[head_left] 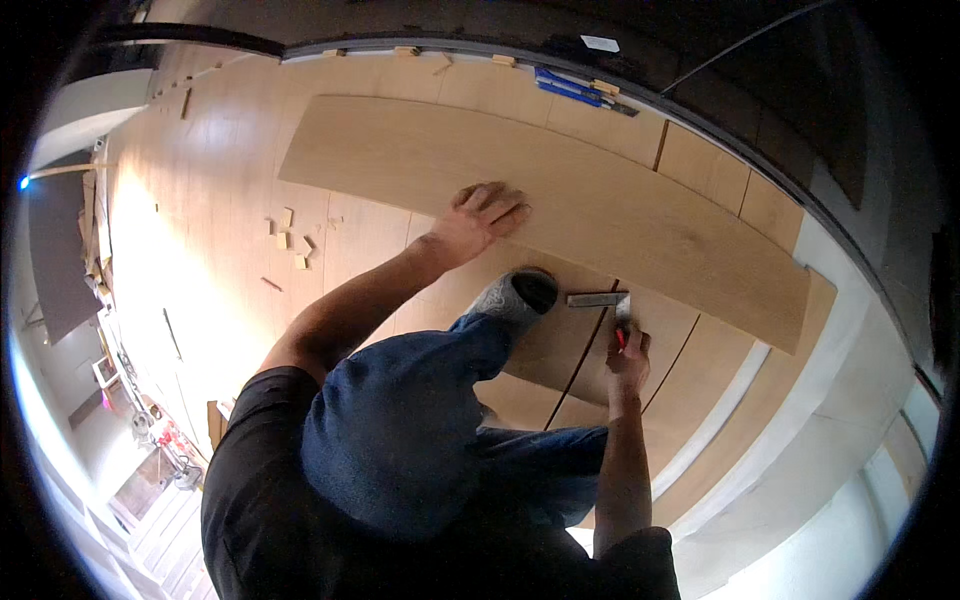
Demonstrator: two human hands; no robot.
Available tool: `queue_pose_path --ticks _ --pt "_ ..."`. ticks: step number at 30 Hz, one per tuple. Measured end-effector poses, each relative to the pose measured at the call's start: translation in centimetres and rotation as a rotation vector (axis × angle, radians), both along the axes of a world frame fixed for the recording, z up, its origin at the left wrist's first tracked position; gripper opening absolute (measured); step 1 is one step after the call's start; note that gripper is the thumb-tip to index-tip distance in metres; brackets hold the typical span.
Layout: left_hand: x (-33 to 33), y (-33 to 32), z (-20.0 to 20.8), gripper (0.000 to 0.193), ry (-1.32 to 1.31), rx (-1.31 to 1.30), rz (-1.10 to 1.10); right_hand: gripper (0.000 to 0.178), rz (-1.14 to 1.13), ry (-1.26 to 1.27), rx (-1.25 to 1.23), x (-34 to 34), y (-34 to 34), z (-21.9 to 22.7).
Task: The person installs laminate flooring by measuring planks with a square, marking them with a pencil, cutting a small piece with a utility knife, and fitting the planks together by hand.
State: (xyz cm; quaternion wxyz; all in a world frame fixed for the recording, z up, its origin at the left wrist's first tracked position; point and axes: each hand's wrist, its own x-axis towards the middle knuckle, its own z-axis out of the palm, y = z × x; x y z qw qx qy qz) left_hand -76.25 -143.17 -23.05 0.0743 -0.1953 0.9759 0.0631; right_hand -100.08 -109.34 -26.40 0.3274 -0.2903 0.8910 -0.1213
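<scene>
A long light-wood floor plank (560, 190) lies across the floor in front of me. My left hand (485, 220) rests on its near edge, fingers bent slightly over the top face and holding nothing. To the right, my right hand (628, 360) is closed at the lower end of a small metal square (597, 299), whose other arm points left, just short of the plank's near edge. A small red piece shows between those fingers; whether it belongs to the square, I cannot tell. My socked foot (515, 295) stands between the two hands.
Small wood offcuts (284, 240) are scattered on the laid floor (230, 130) at left. A blue cutter knife (570, 86) lies beside a dark frame (690, 100) along the far side. Tools and clutter (165, 435) line the left edge. White sheeting (830, 400) borders the right.
</scene>
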Motion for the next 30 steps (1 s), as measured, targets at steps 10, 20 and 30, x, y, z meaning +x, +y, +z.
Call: queue_pose_path --ticks 10,20,30 --pt "2.7 -2.1 -1.4 0.054 0.076 0.058 0.279 0.026 -0.575 -0.343 -0.442 -10.8 7.8 -7.1" --pt "25.2 -8.0 -7.6 0.082 0.096 0.033 1.261 0.036 -1.033 -0.426 -0.307 -14.0 -4.2 -3.1" --pt "22.1 -7.9 -8.5 0.079 0.061 -0.135 1.353 0.033 -0.922 -0.406 -0.318 -13.5 -3.4 -4.0"
